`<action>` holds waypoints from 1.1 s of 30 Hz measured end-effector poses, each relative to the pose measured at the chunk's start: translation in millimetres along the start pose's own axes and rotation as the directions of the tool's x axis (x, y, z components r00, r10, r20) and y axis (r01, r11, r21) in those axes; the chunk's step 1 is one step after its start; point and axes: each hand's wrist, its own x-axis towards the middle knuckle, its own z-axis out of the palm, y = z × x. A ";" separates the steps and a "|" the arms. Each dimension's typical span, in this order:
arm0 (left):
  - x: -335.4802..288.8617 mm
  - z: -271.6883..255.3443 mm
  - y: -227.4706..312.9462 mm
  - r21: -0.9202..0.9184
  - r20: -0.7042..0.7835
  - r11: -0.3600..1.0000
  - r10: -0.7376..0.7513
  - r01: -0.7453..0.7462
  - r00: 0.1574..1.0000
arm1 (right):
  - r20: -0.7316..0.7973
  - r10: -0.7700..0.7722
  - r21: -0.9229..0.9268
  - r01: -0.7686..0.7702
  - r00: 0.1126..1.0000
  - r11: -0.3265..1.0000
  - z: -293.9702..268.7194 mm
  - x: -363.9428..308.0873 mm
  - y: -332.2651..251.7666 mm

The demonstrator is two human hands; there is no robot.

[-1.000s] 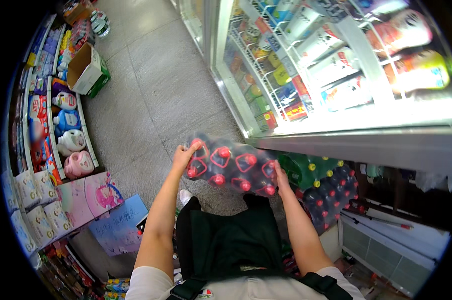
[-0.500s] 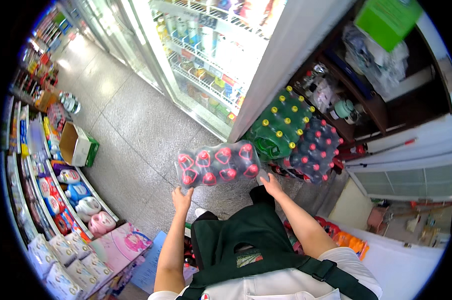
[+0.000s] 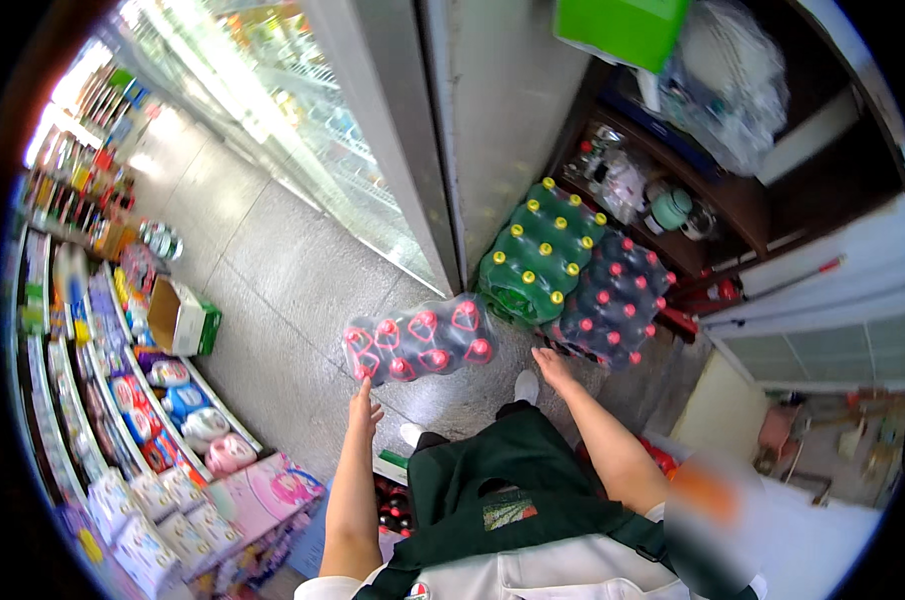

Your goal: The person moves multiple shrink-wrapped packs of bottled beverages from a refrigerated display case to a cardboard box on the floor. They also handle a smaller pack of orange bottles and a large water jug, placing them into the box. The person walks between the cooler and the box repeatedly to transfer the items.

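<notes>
A shrink-wrapped pack of dark bottles with red caps and pinkish-red loops stands upright on the floor in front of me. My left hand is at its near left corner, fingers extended and apart; whether a fingertip touches the wrap, I cannot tell. My right hand hangs off the pack's right end, apart from it, with the fingers stretched out and nothing in them. Beyond the right hand stand a pack of green bottles with yellow caps and a pack of dark bottles with red caps.
A glass-door fridge rises beyond the pack. Dark shelving holding bags and jars is at the right. On the left, store shelves carry detergent bottles, beside an open carton. More red-capped bottles stand near my legs.
My right hand has come away from the pack's right end, leaving a wider gap. The left hand stays by the near left corner. The whole view has shifted with my head.
</notes>
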 end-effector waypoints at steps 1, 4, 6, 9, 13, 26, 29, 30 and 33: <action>2.0 7.0 -6.2 -0.083 0.006 0.997 -0.001 0.001 1.000 | 0.029 0.029 0.063 -0.031 0.999 0.998 -3.9 7.2 -7.2; 16.4 14.5 -36.3 -0.317 0.005 0.948 -0.033 0.033 0.999 | 0.110 0.137 0.114 -0.150 0.984 0.982 -5.0 19.0 -34.4; 32.7 12.9 -71.2 -0.451 0.005 0.887 -0.108 0.098 0.994 | 0.275 0.266 0.123 -0.309 0.924 0.943 -1.5 23.6 -56.7; 73.7 11.2 -142.9 -0.529 0.032 0.817 -0.254 0.232 0.967 | 0.361 0.242 0.191 -0.325 0.901 0.926 29.5 42.8 -37.7; 146.7 29.6 -204.3 -0.513 0.065 0.783 -0.374 0.352 0.925 | 0.385 0.364 0.332 -0.495 0.848 0.803 84.1 92.4 25.3; 396.8 103.4 -296.0 -0.882 0.402 0.273 0.007 0.385 0.916 | 0.442 0.092 0.772 -0.431 0.892 0.468 211.0 248.6 153.6; 412.9 118.6 -310.7 -0.882 0.386 0.287 -0.017 0.375 0.922 | 0.417 0.094 0.804 -0.415 0.904 0.427 212.6 239.9 168.2; 416.1 119.4 -314.9 -0.887 0.373 0.289 -0.012 0.360 0.928 | 0.417 0.094 0.806 -0.416 0.904 0.422 213.4 238.4 166.6; 421.9 113.0 -320.1 -0.891 0.346 0.309 -0.016 0.334 0.938 | 0.417 0.095 0.815 -0.419 0.904 0.400 217.0 219.2 165.9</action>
